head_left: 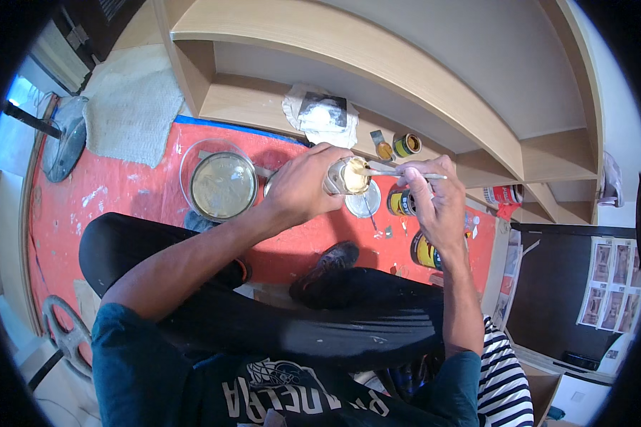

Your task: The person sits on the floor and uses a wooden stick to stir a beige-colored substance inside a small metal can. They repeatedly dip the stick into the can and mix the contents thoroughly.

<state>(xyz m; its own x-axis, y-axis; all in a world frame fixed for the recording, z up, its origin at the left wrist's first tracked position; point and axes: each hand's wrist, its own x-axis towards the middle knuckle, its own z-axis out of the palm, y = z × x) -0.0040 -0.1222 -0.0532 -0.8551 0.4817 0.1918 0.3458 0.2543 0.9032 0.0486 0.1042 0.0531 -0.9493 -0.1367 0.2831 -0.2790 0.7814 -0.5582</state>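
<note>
My left hand point(306, 183) is wrapped round a small clear jar point(332, 179) with cream-coloured paste in it, tilted so that its mouth faces right. My right hand point(436, 206) grips a slim, pale-handled stick-like tool point(386, 169) between thumb and fingers. The tool's left end reaches into the jar's mouth and touches the paste; whether it is a brush or a flat stick cannot be made out. Beneath the jar, a round pale lid point(364, 202) lies on the red floor covering. A large round tin point(224, 186) with a wire handle stands left of my left hand.
Yellow-and-black cans point(425, 250) stand near my right hand. On the wooden shelf point(253, 96) ahead are a cloth with a dark, white-smeared sheet point(324, 112), an open can point(407, 145) and a paste-smeared scraper point(383, 149). A person's striped clothing point(507, 381) shows at lower right.
</note>
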